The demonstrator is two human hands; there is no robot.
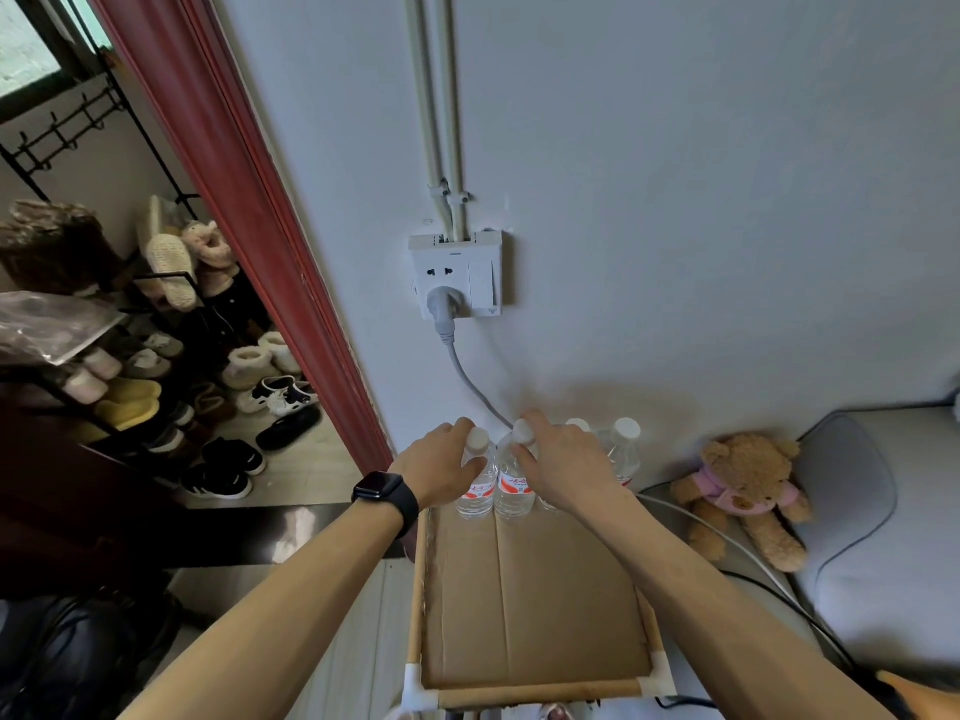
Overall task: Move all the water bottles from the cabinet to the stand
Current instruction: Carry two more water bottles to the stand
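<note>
The left hand gripped one water bottle by its neck, the right hand a second bottle, both on the stand, lower centre of frame. Full, probably heavy, slick; necks suited gripping.

Clear water bottles carry white caps and red-and-white labels. At six o'clock of them, plain brown cardboard lies in a tan stand with white corner joints. At three o'clock a tan teddy bear wears pink. At nine o'clock is a black watch, and at eleven a dark red door frame.
</note>
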